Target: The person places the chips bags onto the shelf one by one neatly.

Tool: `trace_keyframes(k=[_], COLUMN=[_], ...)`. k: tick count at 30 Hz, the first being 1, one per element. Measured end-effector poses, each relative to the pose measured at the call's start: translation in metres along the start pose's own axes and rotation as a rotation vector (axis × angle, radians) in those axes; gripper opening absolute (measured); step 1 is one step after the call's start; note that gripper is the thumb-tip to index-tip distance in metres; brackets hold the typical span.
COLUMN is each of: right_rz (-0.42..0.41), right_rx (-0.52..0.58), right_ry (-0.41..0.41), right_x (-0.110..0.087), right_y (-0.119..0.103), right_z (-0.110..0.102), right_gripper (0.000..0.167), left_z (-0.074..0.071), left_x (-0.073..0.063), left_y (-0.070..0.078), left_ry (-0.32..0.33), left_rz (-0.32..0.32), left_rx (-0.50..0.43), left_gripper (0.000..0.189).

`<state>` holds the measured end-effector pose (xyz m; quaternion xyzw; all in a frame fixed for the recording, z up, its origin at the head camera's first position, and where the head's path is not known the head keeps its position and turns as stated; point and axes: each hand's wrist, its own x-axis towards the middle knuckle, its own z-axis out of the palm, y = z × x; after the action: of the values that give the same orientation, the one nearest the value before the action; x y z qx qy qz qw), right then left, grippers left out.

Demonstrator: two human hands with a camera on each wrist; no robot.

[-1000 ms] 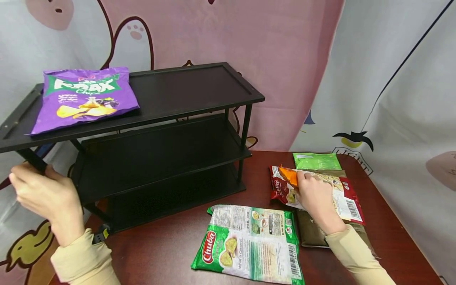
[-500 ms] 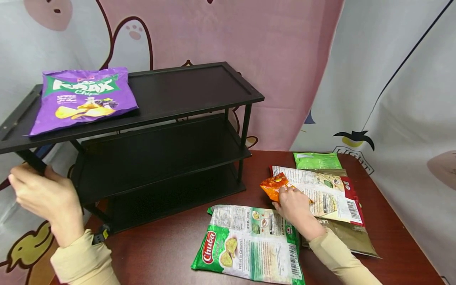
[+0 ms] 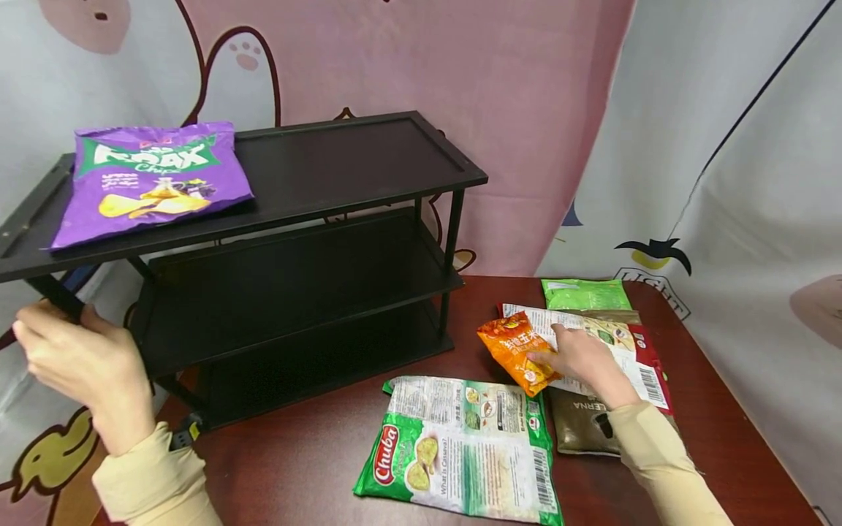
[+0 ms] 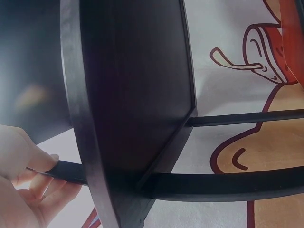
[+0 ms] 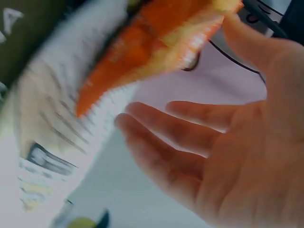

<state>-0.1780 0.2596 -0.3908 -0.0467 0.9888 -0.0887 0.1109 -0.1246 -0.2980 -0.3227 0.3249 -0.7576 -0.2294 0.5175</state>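
Note:
My left hand (image 3: 85,365) grips the left front post (image 4: 69,172) of a black three-tier shelf rack (image 3: 362,164). In the right wrist view my right hand (image 5: 237,147) has its fingers spread and loosely bent, with its thumb at the edge of a small orange snack bag (image 3: 513,349); nothing is clasped. The orange bag lies tilted on the left part of a red-and-white chip bag (image 3: 625,358). Beneath that sits a brown bag (image 3: 582,431). A green-and-white Chuba chip bag (image 3: 460,446) lies flat to the left of the right hand.
A purple chip bag (image 3: 158,179) rests on the left of the rack's top shelf. Behind the red-and-white bag lies a bright green packet (image 3: 585,294). A patterned cloth backdrop (image 3: 526,109) borders the brown table (image 3: 296,446).
My right hand pulled the orange bag off the right-hand pile's middle toward the left, then loosened its hold and moved slightly right. The left hand stayed on the post.

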Motion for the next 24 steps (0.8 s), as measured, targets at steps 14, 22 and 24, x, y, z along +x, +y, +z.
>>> trace_keyframes(k=[14,22,24], right_rz=[-0.014,-0.045,-0.038], right_rx=[0.113,0.190,0.221], right_ry=[-0.011,0.098,0.130], right_x=[0.010,0.008,0.008], right_y=[0.007,0.012,0.013], right_z=[0.025,0.022,0.021], right_gripper=[0.054,0.049,0.052], left_z=[0.002,0.001,0.001], left_x=[0.001,0.000,0.001], left_y=[-0.002,-0.002,-0.003], left_ry=[-0.007,-0.003,-0.003], left_rz=[-0.004,-0.005,-0.006], left_rx=[0.003,-0.001,-0.001], left_gripper=[0.039,0.039,0.039])
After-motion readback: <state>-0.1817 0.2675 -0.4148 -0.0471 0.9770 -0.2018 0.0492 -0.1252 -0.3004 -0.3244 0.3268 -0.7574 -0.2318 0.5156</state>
